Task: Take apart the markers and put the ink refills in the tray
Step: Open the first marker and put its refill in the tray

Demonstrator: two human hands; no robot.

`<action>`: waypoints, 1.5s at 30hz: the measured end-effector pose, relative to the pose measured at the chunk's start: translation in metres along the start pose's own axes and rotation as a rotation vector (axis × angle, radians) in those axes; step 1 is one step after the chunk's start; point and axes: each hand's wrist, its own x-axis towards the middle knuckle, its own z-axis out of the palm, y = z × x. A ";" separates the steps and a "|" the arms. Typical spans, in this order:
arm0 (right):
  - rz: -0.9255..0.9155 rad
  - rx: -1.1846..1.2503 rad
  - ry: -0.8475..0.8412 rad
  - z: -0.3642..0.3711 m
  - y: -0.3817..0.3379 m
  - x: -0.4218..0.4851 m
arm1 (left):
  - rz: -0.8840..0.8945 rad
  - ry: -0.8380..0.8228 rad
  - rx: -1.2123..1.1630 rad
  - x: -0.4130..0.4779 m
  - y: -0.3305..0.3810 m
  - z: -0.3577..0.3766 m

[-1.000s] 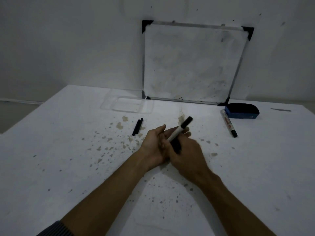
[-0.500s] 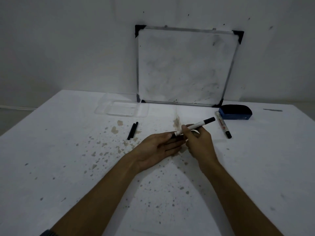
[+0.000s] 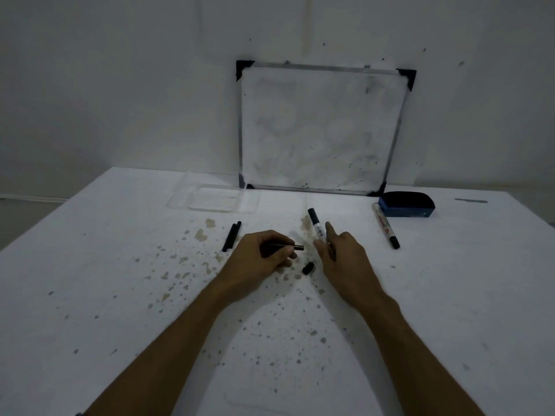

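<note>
My left hand (image 3: 264, 259) is closed around a thin black ink refill (image 3: 295, 247), whose end sticks out to the right of my fingers. My right hand (image 3: 342, 256) holds the white marker barrel (image 3: 316, 228) with its black cap pointing away from me. A small black end plug (image 3: 308, 268) lies on the table between my hands. Two black refills (image 3: 232, 240) lie side by side left of my left hand. The clear plastic tray (image 3: 180, 196) sits at the back left. Another white marker (image 3: 385, 225) lies to the right.
A small whiteboard (image 3: 321, 127) leans against the wall at the back of the stained white table (image 3: 120, 295). A blue eraser (image 3: 407, 204) rests beside the right marker. The table's left edge runs diagonally near the tray.
The refill has come out of the barrel into my left hand. The hands have moved apart, the barrel now points away from me, and the end plug lies on the table.
</note>
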 end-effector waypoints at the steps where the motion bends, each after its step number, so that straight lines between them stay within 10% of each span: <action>1: -0.001 -0.026 0.006 0.001 0.000 -0.001 | 0.010 0.017 0.024 0.000 -0.002 0.001; 18: -0.072 -0.002 0.117 0.001 -0.021 -0.006 | 0.053 0.148 0.256 -0.006 0.020 -0.015; 27: -0.142 -0.007 -0.220 0.057 -0.084 0.062 | 0.030 0.198 0.593 0.019 0.058 -0.117; 45: -0.011 0.372 0.163 0.105 -0.071 0.108 | -0.179 -0.025 1.021 0.188 0.010 -0.185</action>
